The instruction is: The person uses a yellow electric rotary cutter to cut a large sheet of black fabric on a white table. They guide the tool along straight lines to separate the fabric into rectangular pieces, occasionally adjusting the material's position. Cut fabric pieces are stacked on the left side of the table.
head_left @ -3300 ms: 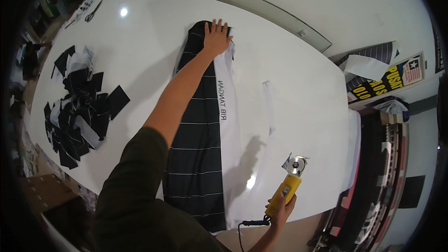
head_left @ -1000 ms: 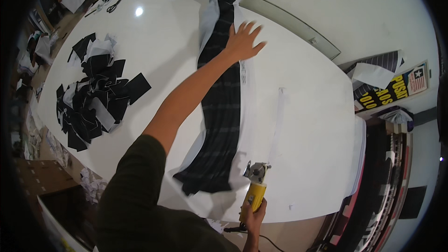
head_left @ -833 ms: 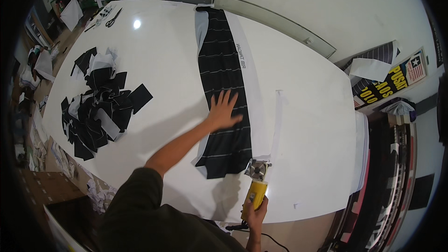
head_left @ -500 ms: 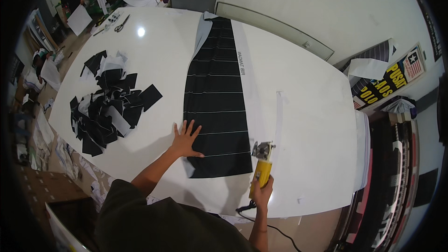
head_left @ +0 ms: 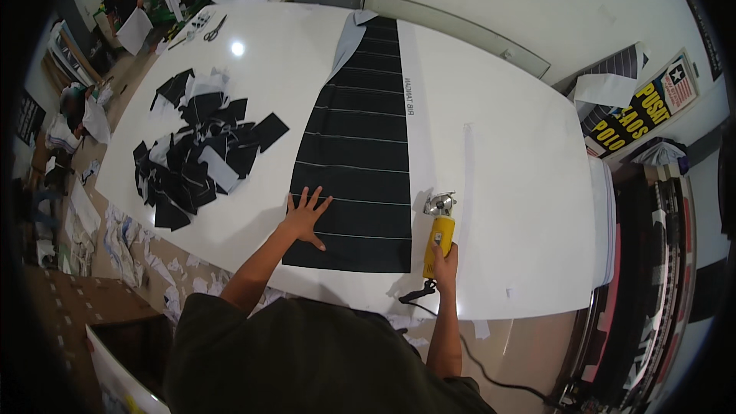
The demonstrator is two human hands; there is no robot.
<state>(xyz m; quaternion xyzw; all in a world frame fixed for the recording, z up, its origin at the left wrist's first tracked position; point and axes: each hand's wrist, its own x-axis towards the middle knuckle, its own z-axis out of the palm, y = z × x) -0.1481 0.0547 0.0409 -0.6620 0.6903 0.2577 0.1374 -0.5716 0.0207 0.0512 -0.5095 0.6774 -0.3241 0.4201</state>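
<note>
A long black fabric piece [head_left: 364, 149] with thin white crosswise stripes lies lengthwise on the white table [head_left: 529, 207]. My left hand [head_left: 304, 221] rests on its near left part, fingers spread and palm down. A yellow electric rotary fabric cutter [head_left: 438, 239] is gripped in my right hand [head_left: 446, 264], its round metal blade head pointing away from me. It stands just right of the fabric's edge, apart from it. At the far end, the fabric's grey-white underside shows in a folded-over corner. A pale strip with printing runs along the fabric's right side.
A heap of black and white fabric scraps [head_left: 195, 157] lies to the left. Scissors [head_left: 216, 27] and small tools sit at the far left corner. The cutter's black cord [head_left: 491, 376] drops over the near edge. Another person [head_left: 123, 4] stands beyond, holding a white sheet.
The cutter has moved away from the fabric's right edge and forward. The near left corner, folded before, now lies flat and further left under my left hand. The whole view has shifted slightly.
</note>
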